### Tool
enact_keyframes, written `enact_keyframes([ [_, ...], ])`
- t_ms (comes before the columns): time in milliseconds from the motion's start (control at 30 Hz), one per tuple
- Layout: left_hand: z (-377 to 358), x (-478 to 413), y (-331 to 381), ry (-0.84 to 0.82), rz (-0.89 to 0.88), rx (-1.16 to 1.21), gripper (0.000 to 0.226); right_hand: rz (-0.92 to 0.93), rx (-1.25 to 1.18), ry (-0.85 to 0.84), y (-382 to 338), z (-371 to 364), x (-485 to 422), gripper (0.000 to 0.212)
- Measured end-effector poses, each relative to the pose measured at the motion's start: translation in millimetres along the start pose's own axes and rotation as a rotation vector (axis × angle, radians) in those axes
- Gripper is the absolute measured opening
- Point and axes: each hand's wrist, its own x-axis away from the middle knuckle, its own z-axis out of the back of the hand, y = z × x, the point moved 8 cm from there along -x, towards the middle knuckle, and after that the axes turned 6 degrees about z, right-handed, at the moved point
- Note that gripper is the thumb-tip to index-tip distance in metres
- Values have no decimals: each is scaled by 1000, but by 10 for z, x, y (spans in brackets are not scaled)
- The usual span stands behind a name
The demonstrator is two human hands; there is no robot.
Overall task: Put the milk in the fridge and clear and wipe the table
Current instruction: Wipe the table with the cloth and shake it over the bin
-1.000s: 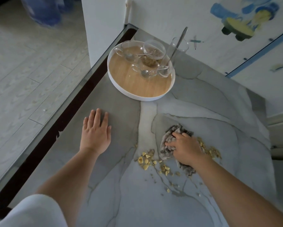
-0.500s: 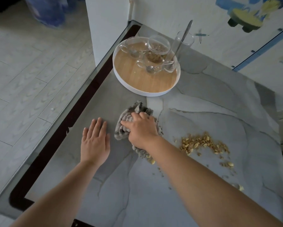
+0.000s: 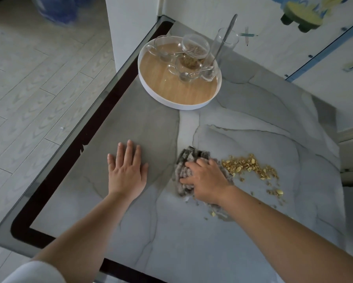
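My right hand point(image 3: 205, 180) presses down on a crumpled grey cloth point(image 3: 186, 160) in the middle of the grey marble table point(image 3: 192, 231). Just right of the cloth lies a pile of yellow crumbs point(image 3: 250, 166), with several stray bits trailing toward me. My left hand point(image 3: 126, 172) rests flat on the table, fingers spread, holding nothing. A round white tray with a wooden base point(image 3: 171, 86) sits at the far side, carrying glass cups point(image 3: 186, 68) and spoons. No milk is in view.
A tall glass with a long spoon point(image 3: 225, 41) stands just behind the tray. The table's dark-bordered glass edge point(image 3: 85, 139) runs along the left above a pale wood floor. A painted white wall point(image 3: 294, 48) closes off the far and right sides.
My right hand has dragged the cloth from beside my left hand rightward to the crumb pile's left edge. My left hand stays flat in place.
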Motion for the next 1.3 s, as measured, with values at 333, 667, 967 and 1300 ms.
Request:
enact_keyframes([
  [333, -51, 58, 113, -31, -6, -50, 65, -248, 41, -95, 729, -204, 597, 47],
  [667, -87, 219, 137, -58, -37, -6, 61, 34, -12, 181, -285, 218, 258, 43],
  [967, -152, 373, 87, -93, -51, -21, 62, 161, 138, 73, -492, -260, 381, 30],
  [1300, -365, 610, 547, -91, -82, -15, 83, 137, 301, -14, 293, -501, 942, 38],
])
